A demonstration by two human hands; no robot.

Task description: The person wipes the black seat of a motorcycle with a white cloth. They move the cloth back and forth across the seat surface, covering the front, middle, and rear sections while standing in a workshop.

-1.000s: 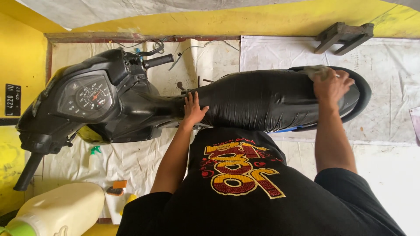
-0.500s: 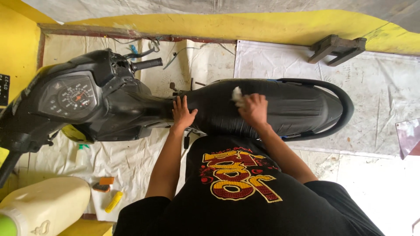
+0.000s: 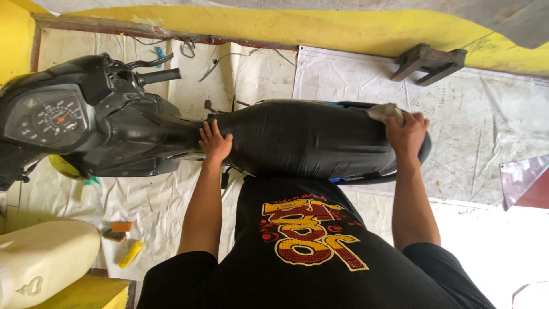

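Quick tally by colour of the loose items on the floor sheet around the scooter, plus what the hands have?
Grey: 1, crumpled cloth under the right hand, at the seat's rear; left hand flat on the black scooter seat
Cream: 1, plastic jerrycan
Yellow: 1, small tube
Orange: 1, small block
Brown: 1, wooden stand
Total: 5

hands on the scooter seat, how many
2. The left hand lies flat on the front of the seat; the right hand presses a cloth at its rear.
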